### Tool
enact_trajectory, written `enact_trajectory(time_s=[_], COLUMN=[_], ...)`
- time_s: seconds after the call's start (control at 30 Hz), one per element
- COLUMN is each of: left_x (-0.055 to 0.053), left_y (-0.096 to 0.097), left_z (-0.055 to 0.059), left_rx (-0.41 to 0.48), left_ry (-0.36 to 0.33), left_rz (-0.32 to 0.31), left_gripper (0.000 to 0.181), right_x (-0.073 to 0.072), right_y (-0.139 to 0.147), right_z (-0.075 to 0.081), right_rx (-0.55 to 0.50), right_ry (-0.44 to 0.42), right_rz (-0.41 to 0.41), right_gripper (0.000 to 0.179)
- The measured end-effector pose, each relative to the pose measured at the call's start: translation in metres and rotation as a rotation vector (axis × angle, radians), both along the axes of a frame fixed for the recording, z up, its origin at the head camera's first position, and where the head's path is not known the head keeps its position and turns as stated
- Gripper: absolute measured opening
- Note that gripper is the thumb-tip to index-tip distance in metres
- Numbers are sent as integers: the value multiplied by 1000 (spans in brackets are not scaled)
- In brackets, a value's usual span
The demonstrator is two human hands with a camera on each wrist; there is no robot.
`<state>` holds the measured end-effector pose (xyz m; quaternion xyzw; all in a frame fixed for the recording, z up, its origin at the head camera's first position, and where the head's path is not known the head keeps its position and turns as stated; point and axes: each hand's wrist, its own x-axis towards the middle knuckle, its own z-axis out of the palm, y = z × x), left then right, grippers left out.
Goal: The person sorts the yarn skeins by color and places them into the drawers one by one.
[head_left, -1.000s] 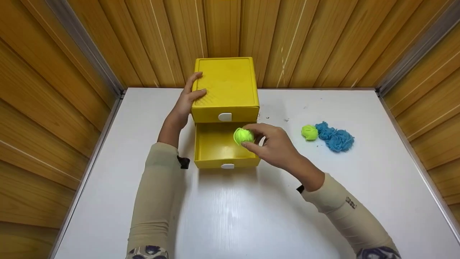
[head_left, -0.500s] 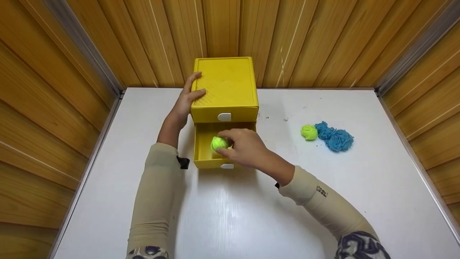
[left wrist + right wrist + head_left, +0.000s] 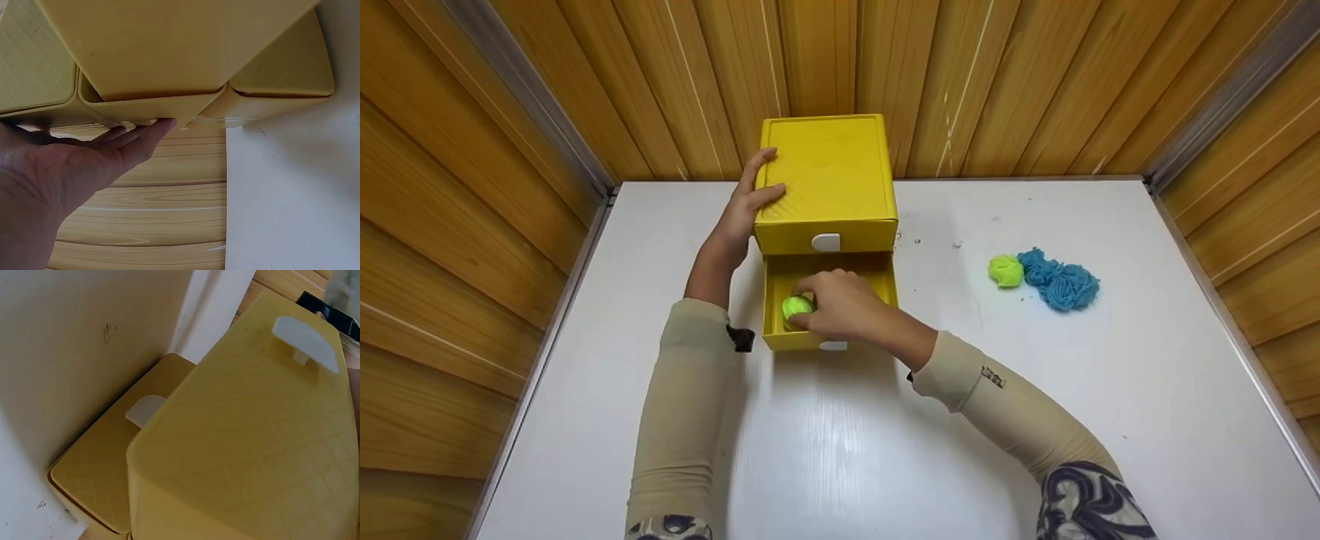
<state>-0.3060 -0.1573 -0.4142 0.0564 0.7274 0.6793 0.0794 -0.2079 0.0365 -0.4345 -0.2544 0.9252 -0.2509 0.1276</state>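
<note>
A yellow drawer cabinet (image 3: pixel 829 172) stands at the table's back, its middle drawer (image 3: pixel 791 342) pulled out between the top and bottom ones. My left hand (image 3: pixel 737 214) rests on the cabinet's left side, thumb and a fingertip over the top edge; the left wrist view shows its fingers lying straight along the wall. Inside the pulled-out drawer, my right hand (image 3: pixel 844 306) pinches a lime-green yarn ball (image 3: pixel 794 306) near the left front corner. The right wrist view is mostly filled by the drawer front (image 3: pixel 242 422), and the ball is hidden there.
Right of the cabinet, another lime-green yarn ball (image 3: pixel 1006 271) lies on the white table (image 3: pixel 840 450) beside blue yarn balls (image 3: pixel 1069 286). Wood-patterned panels (image 3: pixel 825 60) enclose the back and both sides. White handles (image 3: pixel 826 242) stick out from the drawer fronts.
My right hand has carried the lime-green yarn ball leftward and down, from over the drawer's right side into its left front part. My left hand has stayed on the cabinet.
</note>
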Motion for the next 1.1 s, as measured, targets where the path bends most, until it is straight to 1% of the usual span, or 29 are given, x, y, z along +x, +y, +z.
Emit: enact_trajectory(time_s=[0.17, 0.4, 0.57, 0.7, 0.77, 0.9, 1.0, 1.1], left_x=[1, 0, -1, -1, -1, 0, 0, 0], left_y=[-1, -1, 0, 0, -1, -1, 0, 0], left_z=[0, -1, -2, -1, -1, -1, -2, -3], left_rx=[10, 4, 0, 1, 1, 5, 8, 12], left_ry=[6, 9, 6, 6, 5, 3, 3, -1], left_rz=[-2, -2, 8, 11, 14, 7, 1, 1], left_gripper=[66, 66, 65, 64, 64, 65, 66, 66], right_x=[-1, 0, 3, 5, 7, 13, 21, 29], right_y=[-1, 0, 3, 8, 12, 27, 47, 73], right_z=[-1, 0, 2, 5, 6, 8, 10, 10], right_rx=[6, 7, 13, -1, -18, -49, -76, -128], right_ry=[-23, -60, -57, -39, -11, 138, 261, 351], right_rz=[-4, -36, -42, -41, -39, -14, -2, -23], right_gripper=[38, 47, 52, 52, 51, 49, 46, 41])
